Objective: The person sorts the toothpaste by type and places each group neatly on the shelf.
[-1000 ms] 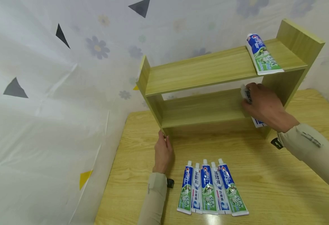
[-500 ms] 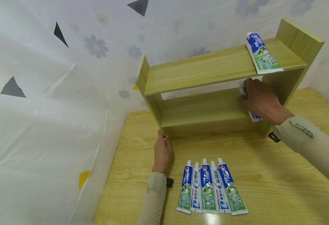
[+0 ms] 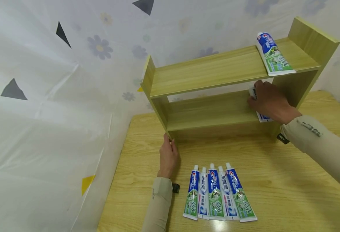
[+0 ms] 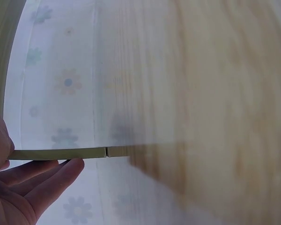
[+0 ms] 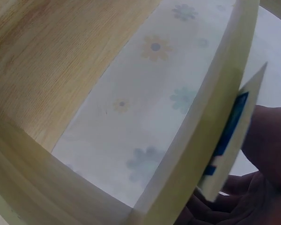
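A small wooden shelf rack [image 3: 205, 73] stands on the table. At its lower left corner my left hand [image 3: 168, 158] pinches the side panel; the left wrist view shows thumb and fingers on either side of the panel edge [image 4: 61, 153]. My right hand [image 3: 271, 100] reaches into the right end of the middle level, gripping a white toothpaste tube [image 3: 253, 92]. The hand covers most of this tube. Its flat end [image 5: 232, 140] juts past the board edge in the right wrist view. Above, a blue-and-green toothpaste tube [image 3: 274, 54] lies on the top board, its flat end overhanging the front.
Several toothpaste tubes lie side by side on the wooden table [image 3: 289, 193], caps toward the rack, among them a blue-and-green one [image 3: 215, 196] and a slimmer white one [image 3: 203, 195]. A flower-patterned sheet [image 3: 100, 64] hangs behind the rack and along the left.
My right hand, with the white toothpaste tube, has shifted slightly back and left, and the tube's flat end has drawn farther in over the middle board. The left hand stays in place.
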The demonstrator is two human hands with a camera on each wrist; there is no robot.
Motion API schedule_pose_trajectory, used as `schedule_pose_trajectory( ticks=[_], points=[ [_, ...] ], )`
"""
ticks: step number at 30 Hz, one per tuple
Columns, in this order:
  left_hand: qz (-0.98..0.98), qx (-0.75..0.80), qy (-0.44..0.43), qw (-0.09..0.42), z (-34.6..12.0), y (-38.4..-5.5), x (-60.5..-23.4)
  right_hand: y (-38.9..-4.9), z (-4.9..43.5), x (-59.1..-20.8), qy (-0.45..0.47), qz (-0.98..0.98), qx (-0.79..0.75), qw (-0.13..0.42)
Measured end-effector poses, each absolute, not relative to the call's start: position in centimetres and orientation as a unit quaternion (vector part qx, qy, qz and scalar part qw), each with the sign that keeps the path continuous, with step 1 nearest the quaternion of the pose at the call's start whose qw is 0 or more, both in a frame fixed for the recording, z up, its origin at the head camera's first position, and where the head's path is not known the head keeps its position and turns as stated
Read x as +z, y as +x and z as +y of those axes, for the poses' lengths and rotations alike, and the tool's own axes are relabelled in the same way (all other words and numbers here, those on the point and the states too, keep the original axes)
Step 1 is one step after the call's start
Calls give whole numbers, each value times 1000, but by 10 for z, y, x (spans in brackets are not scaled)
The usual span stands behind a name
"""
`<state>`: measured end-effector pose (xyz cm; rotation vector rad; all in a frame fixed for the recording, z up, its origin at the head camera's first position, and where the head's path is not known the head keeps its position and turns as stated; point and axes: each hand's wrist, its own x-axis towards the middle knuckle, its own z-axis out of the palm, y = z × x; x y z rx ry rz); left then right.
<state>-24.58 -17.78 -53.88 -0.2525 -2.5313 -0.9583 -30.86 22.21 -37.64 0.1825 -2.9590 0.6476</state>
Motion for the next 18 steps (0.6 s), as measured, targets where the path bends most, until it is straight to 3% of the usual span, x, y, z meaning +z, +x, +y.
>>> schedule_pose_trajectory(
  ticks=[7, 12, 18],
  points=[
    [-898, -354, -112, 236, -180, -250, -545, -313, 225, -380, 60, -975, 207, 60],
    [-891, -348, -127, 263, -189, -264, -574, -317, 227, -382, 59, -974, 210, 63],
    [-897, -354, -114, 239, -181, -249, -548, -319, 226, -383, 57, -976, 198, 72]
  ],
)
